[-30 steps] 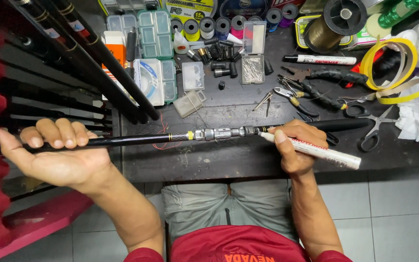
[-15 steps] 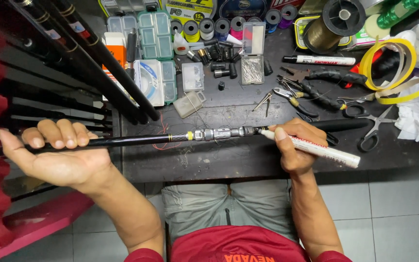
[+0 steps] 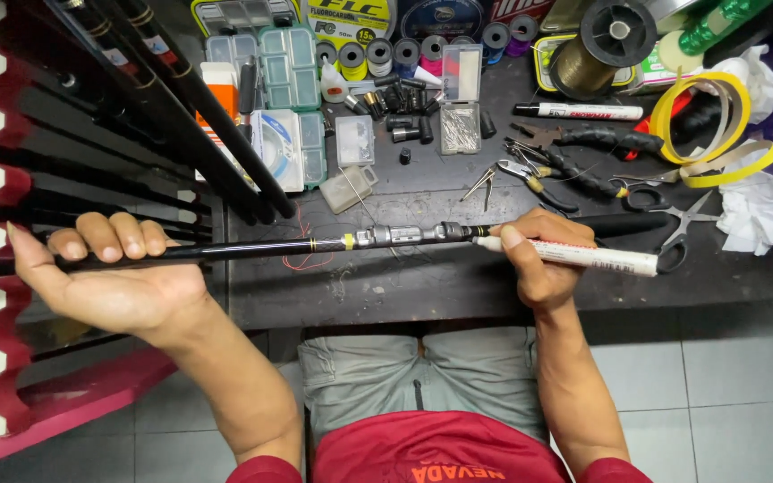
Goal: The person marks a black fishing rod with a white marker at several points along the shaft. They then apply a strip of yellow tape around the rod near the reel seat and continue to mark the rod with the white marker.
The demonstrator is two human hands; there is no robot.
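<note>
The left hand (image 3: 114, 282), beyond the left edge of the tabletop (image 3: 422, 286), lies palm up with fingers curled around the black fishing rod (image 3: 252, 250), almost as it was a second ago. The rod runs along the front edge to the metal reel seat (image 3: 404, 236). There the right hand (image 3: 543, 259) grips a white marker (image 3: 583, 258), its tip now touching the seat's end, so marking seems under way.

A dark table (image 3: 422, 295) holds small clear boxes (image 3: 288, 67), thread spools (image 3: 378, 55), pliers (image 3: 583, 174), scissors (image 3: 686, 224), yellow tape (image 3: 717, 170), a marker (image 3: 579, 111) and white tissue (image 3: 762, 210)
</note>
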